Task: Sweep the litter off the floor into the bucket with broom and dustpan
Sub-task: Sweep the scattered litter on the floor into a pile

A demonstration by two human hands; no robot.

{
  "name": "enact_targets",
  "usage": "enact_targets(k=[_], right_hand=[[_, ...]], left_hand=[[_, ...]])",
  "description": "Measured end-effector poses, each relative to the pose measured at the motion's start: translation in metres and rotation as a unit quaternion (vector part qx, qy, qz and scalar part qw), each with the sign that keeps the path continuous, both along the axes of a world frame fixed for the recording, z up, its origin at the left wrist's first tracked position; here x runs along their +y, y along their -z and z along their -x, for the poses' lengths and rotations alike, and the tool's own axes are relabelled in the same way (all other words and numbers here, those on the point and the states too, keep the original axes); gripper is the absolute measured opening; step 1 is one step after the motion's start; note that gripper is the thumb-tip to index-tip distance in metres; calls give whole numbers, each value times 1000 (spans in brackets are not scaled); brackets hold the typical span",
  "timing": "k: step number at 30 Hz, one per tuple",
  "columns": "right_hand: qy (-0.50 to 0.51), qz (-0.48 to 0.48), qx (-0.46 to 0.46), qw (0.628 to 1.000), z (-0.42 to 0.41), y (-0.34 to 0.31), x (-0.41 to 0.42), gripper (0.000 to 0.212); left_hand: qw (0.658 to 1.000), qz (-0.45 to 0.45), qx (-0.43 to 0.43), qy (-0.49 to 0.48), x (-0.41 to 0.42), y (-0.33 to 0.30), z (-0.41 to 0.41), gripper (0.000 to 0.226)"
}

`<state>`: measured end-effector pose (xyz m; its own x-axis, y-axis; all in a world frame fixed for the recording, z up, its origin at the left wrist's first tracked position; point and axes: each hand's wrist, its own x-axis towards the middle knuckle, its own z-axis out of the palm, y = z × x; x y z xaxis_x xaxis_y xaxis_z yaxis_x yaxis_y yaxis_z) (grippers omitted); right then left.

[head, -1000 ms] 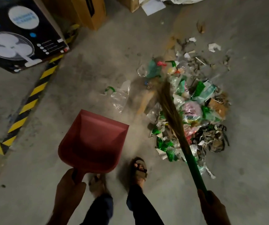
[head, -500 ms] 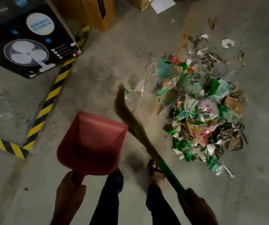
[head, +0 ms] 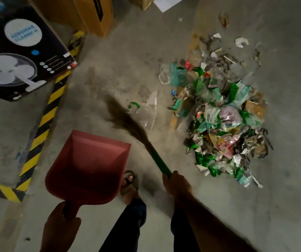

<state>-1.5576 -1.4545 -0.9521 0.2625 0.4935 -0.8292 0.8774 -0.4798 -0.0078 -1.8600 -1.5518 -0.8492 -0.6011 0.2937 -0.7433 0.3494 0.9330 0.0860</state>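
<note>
Dim, grainy view; broom (head: 128,124) bristles motion-blurred.

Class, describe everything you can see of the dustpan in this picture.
The dustpan is a red scoop, plastic by its look, with raised sides and back and a wide open front edge. It looks empty. The left hand grips its short handle, holding the open edge pointing away from the person. The broom passes just right of its front corner; contact cannot be told.

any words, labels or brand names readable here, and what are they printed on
"AEROMAX CLASSIC N", roughly; blurred, so uncertain: white circle on the black cardboard fan box.
Small white lines beside the round icons on that box: too small to read.
Blue-and-white mark at the box's far corner: blurred, unreadable.
Print on the green, pink and yellow plastic wrappers in the litter pile: unreadable.
Red plastic dustpan and green-handled straw broom: no text visible.
</note>
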Motion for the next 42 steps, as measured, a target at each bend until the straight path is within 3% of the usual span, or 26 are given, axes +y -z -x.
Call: enact_targets(k=[7,13,17,24,29,37,42], right_hand=[[184,-18,-35,982,-84,24,6,72],[285,-63,-63,954,-158,0,20,60],[287,-94,-75,950,-187,-15,7,63],[299,-162,-67,938,-171,-108,8,34],[335,-140,-61,930,-173,-107,4,34],[395,-114,33,911,-163,-105,16,29],[313,-72,107,941,-160,-94,50,16]], left_hand=[[996,-24,-34,81,43,20,12,48],[993,-70,-34,92,90,19,-7,28],[993,-79,-33,79,115,11,-19,24],[988,-88,-30,120,183,-1,-55,28],[982,-102,-29,157,232,-5,-72,29],[975,-123,-16,182,268,-13,-81,56],[976,-148,2,158,293,-30,-89,59]])
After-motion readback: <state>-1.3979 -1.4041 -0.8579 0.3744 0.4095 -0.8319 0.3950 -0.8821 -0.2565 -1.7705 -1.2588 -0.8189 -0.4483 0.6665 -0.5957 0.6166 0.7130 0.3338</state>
